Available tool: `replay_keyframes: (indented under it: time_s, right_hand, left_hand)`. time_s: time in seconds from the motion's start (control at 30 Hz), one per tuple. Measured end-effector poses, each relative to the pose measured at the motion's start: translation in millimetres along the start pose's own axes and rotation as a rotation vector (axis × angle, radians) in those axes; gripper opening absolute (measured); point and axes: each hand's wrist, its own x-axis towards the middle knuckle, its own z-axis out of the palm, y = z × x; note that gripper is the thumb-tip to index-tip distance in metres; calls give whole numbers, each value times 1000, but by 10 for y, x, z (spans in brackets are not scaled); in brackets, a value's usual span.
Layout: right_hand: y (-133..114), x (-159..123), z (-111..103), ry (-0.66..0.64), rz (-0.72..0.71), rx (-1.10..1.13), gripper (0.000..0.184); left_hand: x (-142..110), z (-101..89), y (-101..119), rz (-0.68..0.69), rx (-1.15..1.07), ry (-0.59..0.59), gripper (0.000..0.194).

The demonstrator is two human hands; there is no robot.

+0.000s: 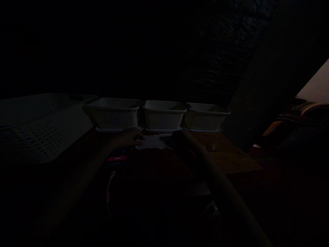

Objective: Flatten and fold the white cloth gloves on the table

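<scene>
The scene is very dark. A pale, crumpled sheet, paper or thin cloth, lies on the wooden table in front of three white bins. My left hand reaches its left edge, thumb and fingers apart, fingertips touching or just over it. At the right edge of the sheet is my right hand, its fingers bent in and seemingly pinching the sheet; shadow hides most of them. Behind the sheet stand the left bin, the middle bin and the right bin, side by side.
A large white perforated basket stands at the left. Close to my left forearm lies a dark device with a red stripe, a pale cable below it. The wooden table ends at the right; a dark ridged panel rises behind.
</scene>
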Motion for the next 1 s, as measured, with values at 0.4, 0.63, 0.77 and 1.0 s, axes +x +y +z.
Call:
replay_keyframes:
  time_s: [0.4, 0.63, 0.77, 1.0]
  right_hand:
    - [47, 122, 13, -175, 101, -4, 26]
    - [40, 112, 23, -172, 79, 2, 24]
    - [44, 99, 2, -146, 65, 28, 22]
    - [21, 62, 32, -107, 22, 42, 28]
  left_hand:
    - [9, 68, -104, 70, -43, 38, 36]
    - [32, 91, -104, 94, -104, 29, 32]
    - [32, 95, -118, 98, -115, 30, 34]
    - [48, 118, -171, 87, -68, 23, 34]
